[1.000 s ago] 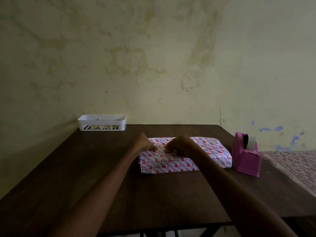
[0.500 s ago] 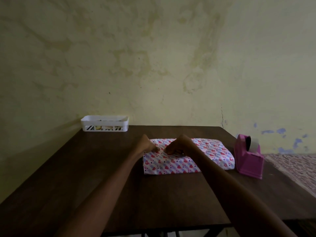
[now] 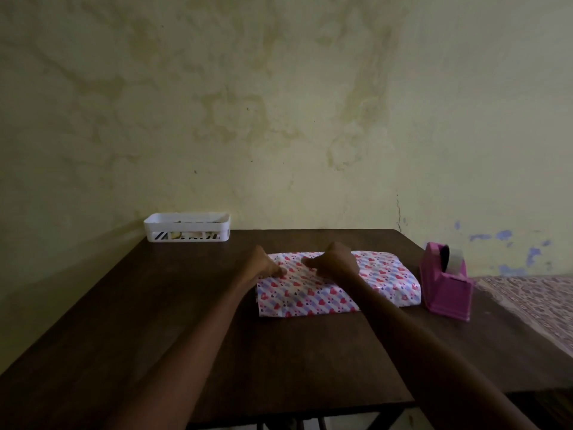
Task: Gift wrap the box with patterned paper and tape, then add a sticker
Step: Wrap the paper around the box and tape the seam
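Arms extended forward. Left hand presses down onto the wrapped box; right hand, just beside it, fingers curled, thumb on the wrapping; pinching cannot be told.

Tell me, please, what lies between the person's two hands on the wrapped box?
Only a short stretch of the heart-patterned paper lies between the left hand and the right hand; the head view shows it.
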The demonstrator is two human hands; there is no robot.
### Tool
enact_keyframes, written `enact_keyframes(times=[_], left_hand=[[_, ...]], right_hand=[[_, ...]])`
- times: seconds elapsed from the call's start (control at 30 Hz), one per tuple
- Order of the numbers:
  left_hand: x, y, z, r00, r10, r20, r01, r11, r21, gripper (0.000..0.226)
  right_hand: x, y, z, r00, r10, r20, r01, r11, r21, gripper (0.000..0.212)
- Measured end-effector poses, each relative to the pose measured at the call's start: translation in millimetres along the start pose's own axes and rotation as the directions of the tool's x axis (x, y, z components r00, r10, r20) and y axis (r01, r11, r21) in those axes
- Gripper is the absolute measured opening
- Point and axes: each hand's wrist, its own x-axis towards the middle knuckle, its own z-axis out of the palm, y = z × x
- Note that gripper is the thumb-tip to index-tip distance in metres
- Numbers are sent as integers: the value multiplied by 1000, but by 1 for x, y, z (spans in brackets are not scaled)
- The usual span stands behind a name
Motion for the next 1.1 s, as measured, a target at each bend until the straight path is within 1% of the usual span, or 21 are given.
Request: enact_keyframes(times=[0.03,0.1,0.2,0.27,0.33,0.4,0.43,0.47,0.5,0.53,0.57,0.6,0.63,0.7,0.77,0.87,0.93,1.0,1.07,1.1], left_hand=[[1,0,0,1000,5,-1,-5,1000,3,50],[3,-1,1,1000,13,5,-13,1000,8,49],[1,0,2,1000,19,-8,-19,1000,17,50],[-1,0,1,1000,14,-22,-13,1000,21,51],[-1,0,0,1000,8,-18,-7,1000,21,52],[-1,1,0,1000,9,3,-10,999,38,50],[-2,1,0,1000,25,11,-26,998,56,46],[-3,1,2,998,62,4,-62,995,80,42],[-3,2,3,991,125,-38,-119,984,129,38],[-6,3,5,973,205,-104,-179,960,214,36],[-10,6,7,942,290,-170,-230,925,303,34],[-13,9,10,905,374,-203,-280,884,375,32],[-15,13,14,872,445,-203,-337,848,410,28],[-17,23,24,829,543,-136,-454,794,403,19],[-15,35,36,812,582,-52,-525,765,373,18],[-11,55,55,830,551,86,-546,769,332,40],[-7,69,68,837,525,158,-545,767,339,55],[-2,81,79,845,496,201,-534,762,366,66],[3,92,88,867,449,218,-499,766,406,75],[6,95,89,881,421,216,-473,765,437,78]], right_hand=[[-2,-1,2,999,-5,37,6,1000,-14,43],[-7,-5,2,996,-12,93,21,995,-94,48],[-6,-6,-4,996,-4,85,16,989,-149,46],[-6,-5,-9,1000,-9,7,10,978,-209,45],[-6,-3,-13,994,-28,-105,-1,964,-266,44],[-5,3,-13,980,-56,-190,3,963,-269,42],[-4,6,-12,979,-68,-191,19,969,-245,41],[-4,10,-11,984,-73,-163,37,976,-215,42],[-4,13,-12,991,-74,-112,52,980,-192,45],[-5,17,-11,995,-77,-56,65,980,-187,47],[-6,20,-13,996,-94,-11,90,975,-204,47],[-7,23,-15,993,-112,20,114,968,-223,45],[-7,26,-18,991,-131,32,135,962,-237,42],[-11,34,-25,989,-145,18,144,956,-257,34],[-19,41,-33,990,-136,-31,119,940,-321,34],[-38,57,-51,971,-164,-176,56,866,-496,41],[-47,73,-62,964,-159,-214,16,836,-548,45],[-49,91,-71,978,-77,-193,-33,860,-510,50],[-45,109,-72,989,28,-145,-78,932,-355,49],[-44,114,-70,990,54,-130,-87,962,-260,47]])
